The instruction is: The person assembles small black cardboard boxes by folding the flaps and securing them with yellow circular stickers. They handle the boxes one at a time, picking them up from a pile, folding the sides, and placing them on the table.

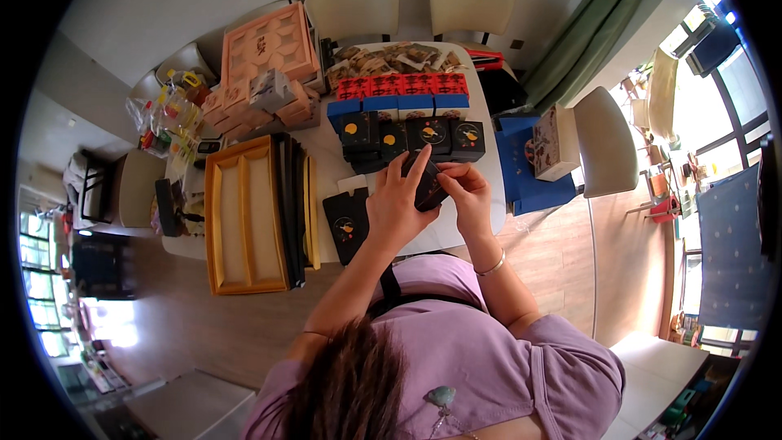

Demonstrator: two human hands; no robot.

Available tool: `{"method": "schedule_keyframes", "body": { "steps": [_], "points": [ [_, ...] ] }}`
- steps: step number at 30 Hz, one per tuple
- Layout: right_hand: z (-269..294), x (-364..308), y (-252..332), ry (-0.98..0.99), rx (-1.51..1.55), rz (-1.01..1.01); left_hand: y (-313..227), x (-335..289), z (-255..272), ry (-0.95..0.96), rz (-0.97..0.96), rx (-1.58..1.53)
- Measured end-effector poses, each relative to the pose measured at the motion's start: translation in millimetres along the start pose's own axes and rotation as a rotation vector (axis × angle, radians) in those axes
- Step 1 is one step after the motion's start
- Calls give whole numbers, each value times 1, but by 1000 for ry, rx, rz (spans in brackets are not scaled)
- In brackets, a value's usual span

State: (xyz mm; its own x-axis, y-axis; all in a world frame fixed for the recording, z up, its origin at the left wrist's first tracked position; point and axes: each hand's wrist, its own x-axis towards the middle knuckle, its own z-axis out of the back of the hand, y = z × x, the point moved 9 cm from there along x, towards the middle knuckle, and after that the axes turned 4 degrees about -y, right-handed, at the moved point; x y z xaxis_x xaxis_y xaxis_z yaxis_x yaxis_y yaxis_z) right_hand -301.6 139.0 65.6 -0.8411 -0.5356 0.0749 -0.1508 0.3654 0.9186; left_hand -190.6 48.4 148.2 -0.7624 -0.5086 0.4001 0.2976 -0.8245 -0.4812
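Over the table's near edge my left hand point(396, 202) wraps round a small black box point(428, 189), its index finger stretched along the top. The thumb and fingers of my right hand point(467, 192) pinch the box's right upper edge; what exactly they grip there is too small to tell. Just left of my left hand lies a flat black carton piece point(348, 224) with a small orange and white print. Beyond my hands stands a row of black boxes point(428, 135) with yellow-orange pictures, partly hidden by my fingers.
Behind the black boxes are blue boxes point(414, 106), red packets point(401, 85) and a heap of small wrapped packs point(397, 59). Gold-edged trays point(246, 283) stand at left, below stacked pink boxes point(269, 45). Right of the table, a blue board point(521, 165) carries a patterned box point(556, 143).
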Motion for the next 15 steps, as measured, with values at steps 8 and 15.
{"method": "schedule_keyframes", "body": {
  "steps": [8,15],
  "points": [
    [-15,-14,8,-81,-135,38,12,-2,-9,17,14,1],
    [7,0,-15,-106,-13,-104,4,1,-15,16,-61,-63]
  ]
}}
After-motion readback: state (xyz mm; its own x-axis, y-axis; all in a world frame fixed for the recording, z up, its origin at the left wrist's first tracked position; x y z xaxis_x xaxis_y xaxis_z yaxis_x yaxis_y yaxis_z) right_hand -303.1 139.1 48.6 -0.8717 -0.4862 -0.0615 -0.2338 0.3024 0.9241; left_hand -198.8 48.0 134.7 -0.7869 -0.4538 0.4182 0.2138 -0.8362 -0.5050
